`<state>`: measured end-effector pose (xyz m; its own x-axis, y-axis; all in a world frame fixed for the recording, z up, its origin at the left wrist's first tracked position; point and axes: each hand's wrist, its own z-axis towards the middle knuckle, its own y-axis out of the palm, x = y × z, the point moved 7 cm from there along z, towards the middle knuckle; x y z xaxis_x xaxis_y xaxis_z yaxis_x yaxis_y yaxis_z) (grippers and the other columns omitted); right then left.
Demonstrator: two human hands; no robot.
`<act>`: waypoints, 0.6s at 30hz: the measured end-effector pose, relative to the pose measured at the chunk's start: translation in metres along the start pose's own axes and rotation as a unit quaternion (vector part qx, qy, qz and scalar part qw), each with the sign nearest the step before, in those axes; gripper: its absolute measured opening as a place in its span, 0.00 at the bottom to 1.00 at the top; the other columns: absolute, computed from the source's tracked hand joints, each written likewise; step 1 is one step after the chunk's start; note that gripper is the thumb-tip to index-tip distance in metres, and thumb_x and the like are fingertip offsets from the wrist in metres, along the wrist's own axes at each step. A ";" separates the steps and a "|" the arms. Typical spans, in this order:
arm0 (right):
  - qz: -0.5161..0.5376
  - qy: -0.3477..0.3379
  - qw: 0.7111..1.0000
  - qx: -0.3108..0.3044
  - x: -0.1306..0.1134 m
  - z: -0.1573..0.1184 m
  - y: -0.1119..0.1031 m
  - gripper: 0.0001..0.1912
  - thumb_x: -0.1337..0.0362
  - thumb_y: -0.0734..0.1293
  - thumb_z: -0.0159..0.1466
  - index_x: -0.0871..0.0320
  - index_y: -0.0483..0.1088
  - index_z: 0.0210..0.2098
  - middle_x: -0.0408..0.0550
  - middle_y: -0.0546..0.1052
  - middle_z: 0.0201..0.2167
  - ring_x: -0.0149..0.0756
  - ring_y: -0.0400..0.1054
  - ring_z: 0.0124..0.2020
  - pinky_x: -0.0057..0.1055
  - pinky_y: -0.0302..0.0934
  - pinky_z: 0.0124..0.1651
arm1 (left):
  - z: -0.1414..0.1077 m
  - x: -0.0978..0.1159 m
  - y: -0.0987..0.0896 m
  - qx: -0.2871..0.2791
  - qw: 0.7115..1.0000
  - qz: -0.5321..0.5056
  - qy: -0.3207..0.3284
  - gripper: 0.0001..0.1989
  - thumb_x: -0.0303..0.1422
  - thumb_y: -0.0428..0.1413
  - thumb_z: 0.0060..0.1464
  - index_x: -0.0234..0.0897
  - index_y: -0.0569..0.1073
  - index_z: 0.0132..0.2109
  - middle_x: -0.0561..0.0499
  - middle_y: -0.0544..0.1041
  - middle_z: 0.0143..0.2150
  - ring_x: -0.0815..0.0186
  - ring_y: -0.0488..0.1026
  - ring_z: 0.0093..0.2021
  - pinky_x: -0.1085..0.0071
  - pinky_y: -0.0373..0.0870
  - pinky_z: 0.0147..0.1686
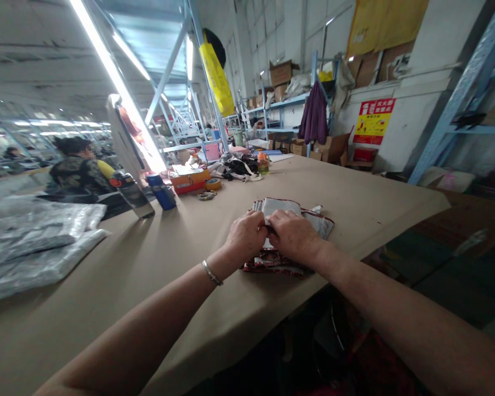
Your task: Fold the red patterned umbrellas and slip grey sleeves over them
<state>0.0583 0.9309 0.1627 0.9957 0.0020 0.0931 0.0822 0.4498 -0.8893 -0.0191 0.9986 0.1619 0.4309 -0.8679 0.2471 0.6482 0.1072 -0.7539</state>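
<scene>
A stack of folded white cloth pieces with dark red edging [282, 206] lies near the front edge of the brown-covered table [198, 236]. Both hands meet over the middle of it. My left hand [247, 236], with a silver bracelet at the wrist, has its fingers closed at the cloth. My right hand [295, 234] touches it from the right, its fingers also curled closed on the cloth. The fingertips and what lies directly beneath them are partly hidden. Red-edged layers show below the hands, and a loose corner sticks out to the right.
A clear bottle [132, 195] and a blue bottle [161, 192] stand at the back left, near tape [213, 184] and an orange box [190, 180]. Plastic-wrapped goods [37, 242] lie far left. A person [80, 168] sits beyond.
</scene>
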 end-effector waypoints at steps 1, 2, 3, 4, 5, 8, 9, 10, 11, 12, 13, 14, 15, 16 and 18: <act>-0.003 -0.002 1.000 0.013 -0.002 -0.002 -0.002 0.12 0.63 0.57 0.65 0.60 0.68 0.43 0.54 0.72 0.42 0.44 0.65 0.44 0.37 0.60 0.44 | 0.000 0.002 0.000 0.001 1.000 -0.001 -0.003 0.03 0.26 0.50 0.46 0.38 0.66 0.27 0.53 0.71 0.29 0.66 0.66 0.31 0.71 0.61 0.32; -0.012 0.000 1.000 0.023 -0.002 -0.004 -0.004 0.12 0.64 0.57 0.65 0.60 0.67 0.44 0.54 0.72 0.43 0.45 0.65 0.44 0.38 0.60 0.44 | -0.001 0.005 0.001 0.000 1.000 0.000 -0.006 0.04 0.26 0.50 0.46 0.38 0.66 0.27 0.53 0.71 0.29 0.66 0.66 0.31 0.71 0.61 0.32; -0.026 0.008 0.999 0.024 0.000 -0.006 -0.004 0.12 0.66 0.56 0.65 0.60 0.67 0.44 0.55 0.72 0.42 0.45 0.65 0.44 0.38 0.60 0.43 | -0.002 0.008 0.001 0.000 1.000 0.003 -0.010 0.04 0.27 0.50 0.47 0.38 0.65 0.27 0.52 0.70 0.29 0.66 0.66 0.31 0.71 0.61 0.32; -0.039 0.018 0.999 0.017 0.004 -0.008 -0.003 0.13 0.67 0.55 0.65 0.61 0.67 0.44 0.56 0.72 0.42 0.45 0.66 0.44 0.38 0.60 0.43 | -0.002 0.011 0.000 0.001 1.000 0.010 -0.016 0.04 0.27 0.49 0.47 0.39 0.65 0.26 0.52 0.70 0.28 0.65 0.66 0.30 0.71 0.60 0.31; -0.049 0.029 0.998 0.005 0.011 -0.010 -0.002 0.14 0.69 0.54 0.65 0.61 0.68 0.42 0.56 0.73 0.41 0.45 0.67 0.43 0.37 0.60 0.42 | -0.003 0.013 -0.001 0.003 1.000 0.019 -0.022 0.04 0.27 0.49 0.47 0.39 0.64 0.26 0.52 0.70 0.28 0.65 0.66 0.30 0.70 0.60 0.30; -0.054 0.076 0.995 -0.023 0.039 -0.018 0.000 0.16 0.71 0.52 0.64 0.61 0.70 0.40 0.57 0.74 0.40 0.43 0.69 0.40 0.35 0.60 0.39 | -0.007 0.017 -0.006 0.007 0.998 0.051 -0.027 0.04 0.27 0.49 0.46 0.39 0.64 0.26 0.51 0.70 0.29 0.64 0.66 0.31 0.69 0.60 0.31; -0.049 0.100 0.993 -0.032 0.050 -0.022 -0.001 0.17 0.72 0.52 0.64 0.60 0.71 0.41 0.58 0.75 0.39 0.44 0.70 0.38 0.35 0.60 0.38 | -0.009 0.017 -0.007 0.004 0.998 0.062 -0.026 0.04 0.27 0.49 0.46 0.39 0.64 0.27 0.51 0.71 0.30 0.64 0.67 0.32 0.69 0.60 0.31; -0.041 0.127 0.990 -0.040 0.061 -0.027 -0.002 0.18 0.72 0.52 0.63 0.60 0.71 0.41 0.58 0.76 0.38 0.45 0.71 0.37 0.35 0.60 0.37 | -0.010 0.017 -0.007 -0.003 0.997 0.071 -0.025 0.03 0.27 0.49 0.47 0.39 0.64 0.27 0.51 0.71 0.30 0.64 0.67 0.32 0.69 0.59 0.31; -0.030 0.156 0.986 -0.044 0.070 -0.034 -0.004 0.17 0.71 0.53 0.63 0.60 0.71 0.42 0.58 0.77 0.37 0.46 0.72 0.37 0.36 0.60 0.36 | -0.012 0.016 -0.005 -0.015 0.997 0.075 -0.024 0.03 0.27 0.49 0.47 0.39 0.64 0.27 0.51 0.71 0.31 0.64 0.67 0.31 0.69 0.59 0.30; -0.015 0.180 0.983 -0.040 0.076 -0.042 -0.008 0.17 0.70 0.54 0.62 0.60 0.71 0.44 0.58 0.78 0.36 0.46 0.72 0.36 0.36 0.60 0.37 | -0.015 0.016 -0.003 -0.028 0.997 0.073 -0.025 0.03 0.28 0.50 0.47 0.39 0.64 0.27 0.51 0.71 0.30 0.64 0.66 0.30 0.69 0.59 0.30; 0.002 0.196 0.980 -0.022 0.080 -0.052 -0.014 0.17 0.70 0.55 0.62 0.59 0.71 0.46 0.57 0.78 0.37 0.46 0.72 0.37 0.36 0.60 0.38 | -0.017 0.017 0.000 -0.041 0.997 0.060 -0.028 0.03 0.28 0.50 0.47 0.39 0.65 0.27 0.52 0.70 0.29 0.65 0.66 0.29 0.69 0.59 0.29; 0.021 0.203 0.979 0.009 0.080 -0.063 -0.023 0.18 0.69 0.57 0.61 0.59 0.69 0.48 0.56 0.78 0.38 0.45 0.73 0.38 0.35 0.60 0.39 | -0.020 0.019 0.003 -0.049 0.998 0.032 -0.036 0.03 0.28 0.50 0.47 0.39 0.65 0.27 0.53 0.69 0.27 0.65 0.65 0.27 0.69 0.59 0.28; 0.038 0.202 0.978 0.047 0.077 -0.076 -0.032 0.19 0.69 0.58 0.60 0.58 0.68 0.50 0.55 0.78 0.39 0.44 0.72 0.38 0.35 0.60 0.39 | -0.023 0.022 0.006 -0.052 0.997 -0.018 -0.053 0.03 0.28 0.51 0.46 0.38 0.64 0.27 0.54 0.68 0.24 0.66 0.65 0.26 0.70 0.60 0.27; 0.051 0.197 0.976 0.083 0.073 -0.091 -0.040 0.20 0.69 0.58 0.59 0.58 0.66 0.51 0.54 0.78 0.39 0.43 0.72 0.38 0.34 0.60 0.39 | -0.027 0.027 0.008 -0.049 0.991 -0.099 -0.080 0.03 0.28 0.52 0.46 0.38 0.64 0.27 0.55 0.66 0.22 0.67 0.65 0.25 0.71 0.61 0.26; 0.068 0.191 0.972 0.120 0.062 -0.125 -0.049 0.18 0.69 0.59 0.59 0.59 0.66 0.49 0.52 0.78 0.36 0.42 0.72 0.36 0.33 0.60 0.38 | -0.037 0.043 0.011 -0.032 0.931 -0.332 -0.146 0.04 0.30 0.53 0.47 0.38 0.64 0.29 0.57 0.66 0.22 0.68 0.68 0.24 0.74 0.65 0.24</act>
<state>0.1216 0.7976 0.1563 0.9442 -0.2347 -0.2310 -0.0182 0.6633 -0.7481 -0.0162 0.9446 0.1415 0.1065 -0.5621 0.8202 0.7977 -0.4442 -0.4080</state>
